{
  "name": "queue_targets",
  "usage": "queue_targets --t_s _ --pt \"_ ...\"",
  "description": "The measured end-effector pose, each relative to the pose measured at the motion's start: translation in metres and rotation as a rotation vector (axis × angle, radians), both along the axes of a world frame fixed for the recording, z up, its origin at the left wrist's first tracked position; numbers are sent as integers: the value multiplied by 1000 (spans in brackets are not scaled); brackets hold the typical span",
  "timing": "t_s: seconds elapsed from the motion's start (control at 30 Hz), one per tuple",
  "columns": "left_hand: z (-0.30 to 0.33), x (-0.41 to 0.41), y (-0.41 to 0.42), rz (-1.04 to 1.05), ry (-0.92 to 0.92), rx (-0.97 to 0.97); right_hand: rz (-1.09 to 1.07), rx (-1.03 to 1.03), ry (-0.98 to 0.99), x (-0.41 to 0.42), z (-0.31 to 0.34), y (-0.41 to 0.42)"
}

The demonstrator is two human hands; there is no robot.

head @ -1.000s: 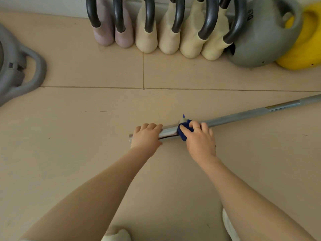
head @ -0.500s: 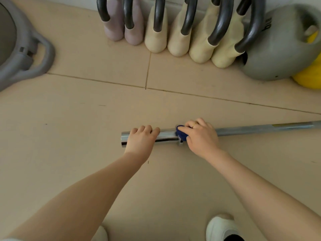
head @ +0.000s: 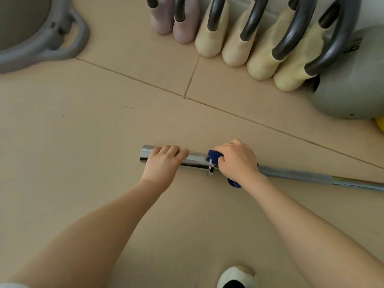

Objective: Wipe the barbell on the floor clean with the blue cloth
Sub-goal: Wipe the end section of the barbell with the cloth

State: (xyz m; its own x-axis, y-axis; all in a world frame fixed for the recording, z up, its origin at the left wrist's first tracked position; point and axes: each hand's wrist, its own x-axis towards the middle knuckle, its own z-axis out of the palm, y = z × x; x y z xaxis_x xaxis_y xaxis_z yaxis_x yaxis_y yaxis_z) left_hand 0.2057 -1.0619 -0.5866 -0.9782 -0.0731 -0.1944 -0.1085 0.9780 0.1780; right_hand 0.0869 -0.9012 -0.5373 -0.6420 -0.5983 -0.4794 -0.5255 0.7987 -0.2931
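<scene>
Both hands grip the barbell (head: 197, 161): left hand (head: 161, 164) fingers (head: 170, 150) curled over it, right hand (head: 239, 161) clutching the blue cloth (head: 215, 155).

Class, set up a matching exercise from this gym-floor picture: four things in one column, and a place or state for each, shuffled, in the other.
1 left hand
2 blue cloth
3 grey kettlebell
4 white shoe

A bottom edge of view
B bunched under the right hand
C grips the shiny chrome barbell sleeve
D far right, beside the cream weights

Pairs: 1-C, 2-B, 3-D, 4-A

Gym floor, kettlebells (head: 245, 36) lined against wall, barbell (head: 311, 178) on mats (head: 83, 142)
</scene>
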Motion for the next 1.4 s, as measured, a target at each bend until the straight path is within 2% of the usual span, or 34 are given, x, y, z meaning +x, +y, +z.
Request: queue_targets --t_s 0.17,0.37,0.43,0.63,0.77,0.93,1.03,1.1,1.2,1.23,1.3,1.4 --pt "-5 7 4 59 89 35 -261 114 -334 -28 -21 -15" --pt "-6 16 7 62 118 26 -431 -6 -530 -37 -12 -5" --pt "-9 21 9 64 151 16 -423 -24 -536 -37 -12 -3" --pt "-11 27 14 75 181 -13 -254 115 -509 -34 -21 -23" --pt "-4 16 10 113 96 17 -198 91 -331 -25 -11 -15" --pt "12 -12 -5 122 -186 137 -58 -7 -68 -10 -3 -4" --pt "17 -32 -12 105 -334 107 130 21 174 2 -4 2" --pt "21 -35 -9 99 -276 72 222 65 356 20 -13 8" --pt "17 -20 5 53 76 -27 134 92 371 30 -27 13" --pt "11 -14 10 35 135 -46 86 81 336 26 -27 10" --pt "2 -7 18 48 105 -58 -22 86 255 16 -29 1" --pt "-1 -8 23 72 32 -48 -33 111 411 21 -31 -6"
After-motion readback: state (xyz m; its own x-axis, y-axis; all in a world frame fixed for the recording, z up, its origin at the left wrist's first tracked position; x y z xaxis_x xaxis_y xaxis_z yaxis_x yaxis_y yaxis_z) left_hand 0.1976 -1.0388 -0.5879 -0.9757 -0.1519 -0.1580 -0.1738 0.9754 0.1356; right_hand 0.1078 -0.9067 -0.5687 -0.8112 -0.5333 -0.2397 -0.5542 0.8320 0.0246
